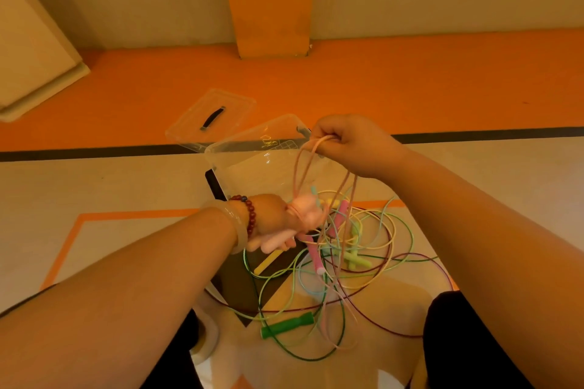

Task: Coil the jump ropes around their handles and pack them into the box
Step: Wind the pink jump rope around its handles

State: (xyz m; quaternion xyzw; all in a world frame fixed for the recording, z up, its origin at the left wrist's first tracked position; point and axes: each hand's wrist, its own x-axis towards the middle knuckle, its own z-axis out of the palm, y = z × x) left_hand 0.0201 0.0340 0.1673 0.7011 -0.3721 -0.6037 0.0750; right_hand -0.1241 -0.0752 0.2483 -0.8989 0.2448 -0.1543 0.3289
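Note:
My left hand (271, 218) grips a pair of pale pink handles (305, 213) held together, with a few turns of pink rope around them. Up and to the right, my right hand (344, 144) pinches loops of the same pink rope (300, 167), and the loops hang down toward the floor. A clear plastic box (252, 155) stands open just behind my hands. On the floor below lies a tangle of several jump ropes (363, 256) in yellow, green, blue and purple, with pink handles (316, 257), light green handles (355, 257) and a dark green handle (286, 325).
The box's clear lid (211, 118) with a black grip lies on the orange floor behind the box. An orange pillar (268, 0) stands at the wall beyond. My dark-clothed knees show at the bottom left and right (467, 341).

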